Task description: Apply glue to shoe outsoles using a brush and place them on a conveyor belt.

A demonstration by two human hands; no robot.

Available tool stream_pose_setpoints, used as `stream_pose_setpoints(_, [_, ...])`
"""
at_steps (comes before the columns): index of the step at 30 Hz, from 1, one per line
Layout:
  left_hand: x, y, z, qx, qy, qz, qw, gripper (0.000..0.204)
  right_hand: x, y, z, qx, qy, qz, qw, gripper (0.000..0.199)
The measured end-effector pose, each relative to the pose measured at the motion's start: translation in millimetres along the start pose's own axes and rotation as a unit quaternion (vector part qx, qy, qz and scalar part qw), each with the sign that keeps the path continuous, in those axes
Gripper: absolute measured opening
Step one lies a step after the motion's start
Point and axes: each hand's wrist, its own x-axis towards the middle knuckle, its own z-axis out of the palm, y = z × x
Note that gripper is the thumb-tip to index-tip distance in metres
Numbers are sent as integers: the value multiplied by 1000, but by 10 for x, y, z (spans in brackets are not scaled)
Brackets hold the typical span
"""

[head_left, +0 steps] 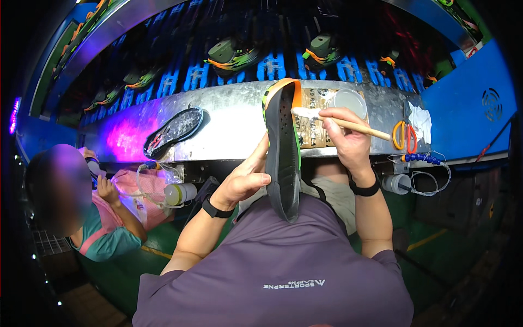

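While the left hand (245, 180) grips a shoe (283, 147), the right hand (346, 139) clenches a brush (338, 121) – gluing under way, likely steady strokes next.

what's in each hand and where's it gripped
Left hand grips the shoe by its side edge, sole facing the camera. Right hand holds the brush midway along its wooden handle.

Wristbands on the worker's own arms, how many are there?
2. One black wristband sits on the left wrist, below the left hand; another black wristband is on the right wrist, below the right hand.
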Motion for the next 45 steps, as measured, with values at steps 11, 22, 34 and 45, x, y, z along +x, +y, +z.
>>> stream_pose_setpoints(11, [13,119,-10,-18,36,9,999,113,-160,-143,-51,-71,-75,-47,994,11])
stream_pose_setpoints(22, [48,109,-92,-23,40,31,998,107,-331,-329,-64,-59,-109,-53,991,9])
stream_pose_setpoints(34, [16,69,-143,-39,33,5,999,100,-393,-304,-121,-25,-85,5,996,10])
stream_pose_setpoints(45, [-40,-47,-96,-51,-12,-4,999,99,-39,146,-151,-67,-38,4,997,13])
